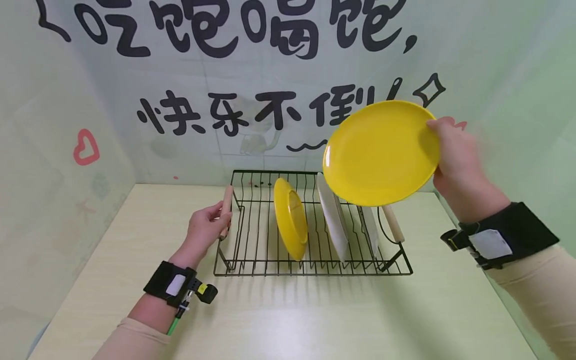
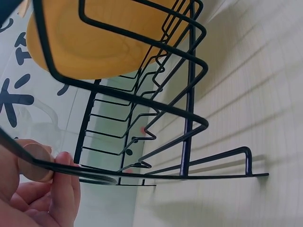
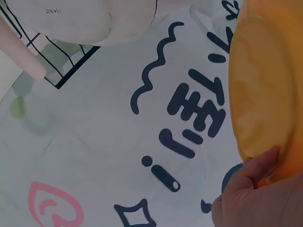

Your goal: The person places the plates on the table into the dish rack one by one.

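My right hand (image 1: 459,160) grips a yellow plate (image 1: 380,152) by its right rim, holding it raised above the right side of the dish rack. In the right wrist view the plate's underside (image 3: 262,90) shows beside the fingers. My left hand (image 1: 207,227) holds the wooden handle (image 1: 227,210) at the left end of the black wire dish rack (image 1: 252,267). Another yellow plate (image 1: 283,225) stands on edge in the rack, left of its middle. A white plate (image 1: 332,220) stands tilted to the right of it. A second white dish (image 1: 370,225) is farther right, partly hidden.
The rack stands on a pale wooden table (image 1: 292,315), near the back wall (image 1: 180,160) with its black lettering. Its right wooden handle (image 1: 393,224) lies below the raised plate. Side walls (image 1: 531,165) border the table left and right.
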{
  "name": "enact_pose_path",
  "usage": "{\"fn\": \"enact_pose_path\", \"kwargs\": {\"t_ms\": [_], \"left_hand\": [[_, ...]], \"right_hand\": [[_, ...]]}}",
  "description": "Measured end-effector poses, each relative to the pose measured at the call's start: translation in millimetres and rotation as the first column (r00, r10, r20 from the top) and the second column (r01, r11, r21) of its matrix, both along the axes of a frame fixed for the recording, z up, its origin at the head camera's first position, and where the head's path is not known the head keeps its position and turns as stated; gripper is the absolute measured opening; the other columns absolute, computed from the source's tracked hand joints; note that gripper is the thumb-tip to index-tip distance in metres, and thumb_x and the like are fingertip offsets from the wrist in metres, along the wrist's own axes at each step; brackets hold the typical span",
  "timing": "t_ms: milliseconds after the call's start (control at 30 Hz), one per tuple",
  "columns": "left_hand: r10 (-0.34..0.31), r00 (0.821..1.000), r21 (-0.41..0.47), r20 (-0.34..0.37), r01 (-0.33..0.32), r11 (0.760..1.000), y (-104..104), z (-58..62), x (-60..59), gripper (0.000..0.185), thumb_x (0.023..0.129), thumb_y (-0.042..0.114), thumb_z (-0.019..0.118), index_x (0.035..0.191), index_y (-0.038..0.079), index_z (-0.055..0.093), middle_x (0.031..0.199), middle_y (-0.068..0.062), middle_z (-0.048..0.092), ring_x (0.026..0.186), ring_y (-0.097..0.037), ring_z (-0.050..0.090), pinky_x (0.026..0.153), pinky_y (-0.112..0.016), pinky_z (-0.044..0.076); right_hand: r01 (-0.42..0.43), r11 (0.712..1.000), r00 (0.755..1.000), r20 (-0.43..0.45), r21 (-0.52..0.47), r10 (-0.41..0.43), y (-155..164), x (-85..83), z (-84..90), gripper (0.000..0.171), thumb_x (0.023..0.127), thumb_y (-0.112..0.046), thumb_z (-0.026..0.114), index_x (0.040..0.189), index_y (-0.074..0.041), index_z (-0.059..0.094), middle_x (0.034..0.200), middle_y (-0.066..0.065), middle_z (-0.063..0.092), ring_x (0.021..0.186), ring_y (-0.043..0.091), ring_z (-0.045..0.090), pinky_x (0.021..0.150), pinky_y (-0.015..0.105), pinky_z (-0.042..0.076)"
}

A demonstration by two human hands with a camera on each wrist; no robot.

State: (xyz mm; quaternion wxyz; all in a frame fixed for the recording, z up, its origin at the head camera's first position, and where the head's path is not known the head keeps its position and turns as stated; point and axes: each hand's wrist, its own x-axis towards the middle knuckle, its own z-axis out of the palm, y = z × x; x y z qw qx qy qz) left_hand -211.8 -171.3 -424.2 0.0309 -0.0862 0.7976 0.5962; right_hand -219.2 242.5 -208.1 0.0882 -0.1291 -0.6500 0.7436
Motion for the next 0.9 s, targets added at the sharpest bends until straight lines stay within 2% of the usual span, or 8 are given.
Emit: {"fn": "enact_pose_path", "kwargs": {"t_ms": [100, 233, 333, 400, 500, 600, 733, 900], "left_hand": [[0.002, 1.0, -0.004, 0.003, -0.002, 1.0, 0, 0.3, -0.2, 0.058, 0.094, 0.02, 0.058, 0.146, 0.011, 0.035, 0.122, -0.02, 0.056, 0.095, -0.025, 0.063, 0.065, -0.02, 0.053], [0.002, 1.0, -0.013, 0.004, -0.002, 1.0, 1, 0.5, -0.8, 0.058, 0.094, 0.022, 0.058, 0.146, 0.011, 0.035, 0.122, -0.02, 0.056, 0.092, -0.02, 0.062, 0.066, -0.019, 0.053], [-0.002, 1.0, -0.012, 0.002, 0.002, 1.0, 0, 0.0, -0.7, 0.058, 0.094, 0.022, 0.058, 0.146, 0.011, 0.035, 0.122, -0.02, 0.056, 0.09, -0.018, 0.062, 0.066, -0.019, 0.053], [-0.006, 1.0, -0.006, -0.003, 0.006, 1.0, 0, -0.4, -0.3, 0.058, 0.095, 0.022, 0.057, 0.146, 0.011, 0.034, 0.122, -0.021, 0.056, 0.09, -0.019, 0.063, 0.065, -0.019, 0.053], [-0.011, 1.0, -0.002, -0.011, 0.011, 1.0, -2, -1.0, 0.4, 0.058, 0.095, 0.022, 0.057, 0.147, 0.011, 0.034, 0.122, -0.021, 0.056, 0.091, -0.021, 0.063, 0.065, -0.019, 0.053], [-0.012, 1.0, -0.006, -0.015, 0.011, 1.0, -3, -1.7, 0.7, 0.058, 0.095, 0.023, 0.057, 0.147, 0.012, 0.034, 0.123, -0.021, 0.056, 0.093, -0.02, 0.063, 0.067, -0.019, 0.053], [-0.008, 1.0, -0.016, -0.015, 0.008, 1.0, -2, -3.5, 1.1, 0.059, 0.094, 0.023, 0.058, 0.147, 0.013, 0.034, 0.121, -0.02, 0.056, 0.094, -0.024, 0.062, 0.067, -0.02, 0.054], [-0.003, 1.0, -0.049, -0.023, 0.002, 0.999, -2, -5.0, -0.3, 0.06, 0.093, 0.026, 0.06, 0.147, 0.015, 0.035, 0.115, -0.018, 0.06, 0.09, -0.027, 0.063, 0.066, -0.02, 0.054]], "right_hand": [[-0.066, 0.986, 0.998, 0.028, 0.154, 0.062, -20, 0.9, 1.2, 0.04, 0.088, -0.041, 0.063, 0.112, -0.012, 0.053, 0.106, -0.001, 0.052, 0.093, 0.015, 0.052, 0.078, 0.018, 0.047], [-0.134, 0.928, 0.991, 0.07, 0.348, 0.117, -43, 3.1, 5.1, 0.029, 0.091, -0.04, 0.058, 0.096, -0.012, 0.062, 0.088, -0.005, 0.06, 0.079, 0.013, 0.056, 0.069, 0.018, 0.049], [-0.173, 0.869, 0.985, 0.078, 0.464, 0.155, -60, 2.9, 7.7, 0.029, 0.092, -0.036, 0.054, 0.087, -0.01, 0.065, 0.076, -0.007, 0.06, 0.073, 0.013, 0.056, 0.067, 0.02, 0.048], [-0.2, 0.828, 0.979, 0.072, 0.524, 0.191, -72, 1.6, 9.2, 0.03, 0.093, -0.033, 0.051, 0.089, -0.006, 0.065, 0.074, -0.006, 0.059, 0.072, 0.014, 0.053, 0.066, 0.022, 0.046], [-0.231, 0.761, 0.97, 0.08, 0.607, 0.231, -92, -1.4, 11.4, 0.032, 0.094, -0.028, 0.048, 0.096, -0.001, 0.065, 0.077, 0.0, 0.059, 0.069, 0.016, 0.048, 0.06, 0.025, 0.038], [-0.279, 0.689, 0.955, 0.122, 0.669, 0.269, -111, -3.7, 14.6, 0.034, 0.094, -0.024, 0.045, 0.11, -0.002, 0.066, 0.09, 0.007, 0.062, 0.071, 0.018, 0.046, 0.057, 0.025, 0.033], [-0.342, 0.612, 0.933, 0.181, 0.713, 0.311, -136, -4.2, 20.0, 0.035, 0.094, -0.021, 0.045, 0.116, -0.006, 0.066, 0.099, 0.011, 0.065, 0.08, 0.021, 0.052, 0.062, 0.025, 0.039], [-0.382, 0.508, 0.91, 0.22, 0.772, 0.351, -163, -2.6, 27.2, 0.032, 0.091, -0.018, 0.045, 0.112, -0.009, 0.068, 0.089, 0.009, 0.065, 0.073, 0.021, 0.053, 0.06, 0.025, 0.042]]}}
